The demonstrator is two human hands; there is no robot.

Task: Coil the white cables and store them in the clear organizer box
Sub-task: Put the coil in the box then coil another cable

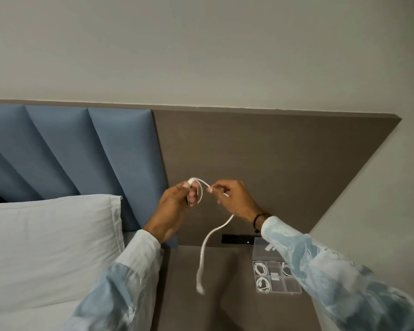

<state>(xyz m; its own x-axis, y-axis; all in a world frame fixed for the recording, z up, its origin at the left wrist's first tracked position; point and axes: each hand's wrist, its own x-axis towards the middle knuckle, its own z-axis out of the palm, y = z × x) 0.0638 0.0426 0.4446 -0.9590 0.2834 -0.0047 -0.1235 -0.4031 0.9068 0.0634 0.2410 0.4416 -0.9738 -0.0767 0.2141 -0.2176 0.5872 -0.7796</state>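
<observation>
Both hands hold one white cable [208, 242] up in front of the brown headboard panel. My left hand [175, 201] pinches a small loop of it at the fingertips. My right hand [232, 197] grips the cable a short way along. The rest of the cable hangs down in a curve, and its free end dangles above the bedside table. The clear organizer box [276, 286] sits open on the table at the lower right, partly behind my right sleeve. Coiled white cables [261, 268] lie in three of its compartments.
A white pillow [46, 247] lies on the bed at the left, beside blue padded headboard panels [81, 151]. A black switch strip [237, 239] is set in the panel just above the brown bedside table [225, 295]. The box lid [263, 252] stands open behind the compartments.
</observation>
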